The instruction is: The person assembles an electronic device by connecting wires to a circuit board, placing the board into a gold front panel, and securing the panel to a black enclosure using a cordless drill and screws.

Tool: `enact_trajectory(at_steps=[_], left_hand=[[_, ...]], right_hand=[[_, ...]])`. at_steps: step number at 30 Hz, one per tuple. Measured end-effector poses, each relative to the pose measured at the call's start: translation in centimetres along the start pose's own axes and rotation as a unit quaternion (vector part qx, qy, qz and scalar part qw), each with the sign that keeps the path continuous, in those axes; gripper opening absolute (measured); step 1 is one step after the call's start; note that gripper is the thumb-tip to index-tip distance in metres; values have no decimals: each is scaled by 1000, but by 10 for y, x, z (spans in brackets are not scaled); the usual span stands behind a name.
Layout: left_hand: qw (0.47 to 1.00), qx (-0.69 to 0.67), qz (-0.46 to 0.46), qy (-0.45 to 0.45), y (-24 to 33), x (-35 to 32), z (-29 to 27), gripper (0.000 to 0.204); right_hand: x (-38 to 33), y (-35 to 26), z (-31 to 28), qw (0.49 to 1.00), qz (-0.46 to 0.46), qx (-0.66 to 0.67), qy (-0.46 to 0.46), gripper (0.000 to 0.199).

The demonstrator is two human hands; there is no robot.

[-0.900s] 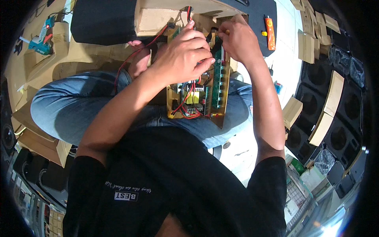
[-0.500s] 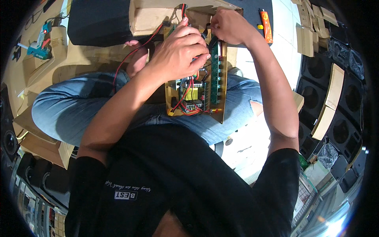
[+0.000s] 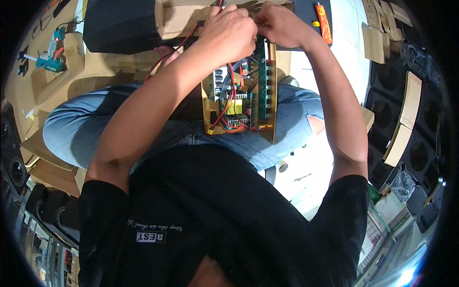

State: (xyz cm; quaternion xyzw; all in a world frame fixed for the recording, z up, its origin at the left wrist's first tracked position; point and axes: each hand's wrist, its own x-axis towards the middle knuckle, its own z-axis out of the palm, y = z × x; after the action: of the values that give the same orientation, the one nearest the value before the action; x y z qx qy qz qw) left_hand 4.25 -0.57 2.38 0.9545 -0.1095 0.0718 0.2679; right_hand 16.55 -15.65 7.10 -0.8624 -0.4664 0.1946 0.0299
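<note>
An amplifier module [image 3: 235, 107] with a gold metal plate, a yellow transformer and heat sinks rests on my lap between my bent legs. Along its right side stands a gold panel [image 3: 271, 105] bearing a long green circuit board [image 3: 263, 86]. My left hand [image 3: 230, 33] is over the module's far end, its fingers curled inward. Beside it, my right hand [image 3: 283, 25] pinches with bent fingers, close to the left fingertips. What sits between the fingers is hidden. A black sleeved wire bundle [image 3: 228, 79] and red wires [image 3: 233, 79] run beneath my left hand.
Beyond the module lies a black box [image 3: 119, 26] with an open wooden compartment [image 3: 179, 24]. A teal glue gun [image 3: 50, 63] rests at far left, an orange tube [image 3: 323, 26] with a yellow cap [image 3: 315, 23] at far right. Black speaker cabinets [image 3: 420, 112] line the right side.
My left hand has moved up and right, closer to my right hand, and its fingers have curled. More of the module's inside shows. The right hand has shifted slightly.
</note>
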Motion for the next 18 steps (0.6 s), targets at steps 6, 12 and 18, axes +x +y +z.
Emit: enact_trajectory(at_steps=[6, 12, 18], left_hand=[[989, 101, -51, -94, 14, 15, -2, 30], [960, 100, -100, -243, 31, 39, -13, 46], [957, 63, -127, -253, 34, 43, -17, 40]], right_hand=[[-6, -12, -6, 995, -61, 70, 31, 19], [-37, -15, -6, 997, -27, 55, 57, 17], [-40, -10, -8, 991, -51, 95, 78, 15]])
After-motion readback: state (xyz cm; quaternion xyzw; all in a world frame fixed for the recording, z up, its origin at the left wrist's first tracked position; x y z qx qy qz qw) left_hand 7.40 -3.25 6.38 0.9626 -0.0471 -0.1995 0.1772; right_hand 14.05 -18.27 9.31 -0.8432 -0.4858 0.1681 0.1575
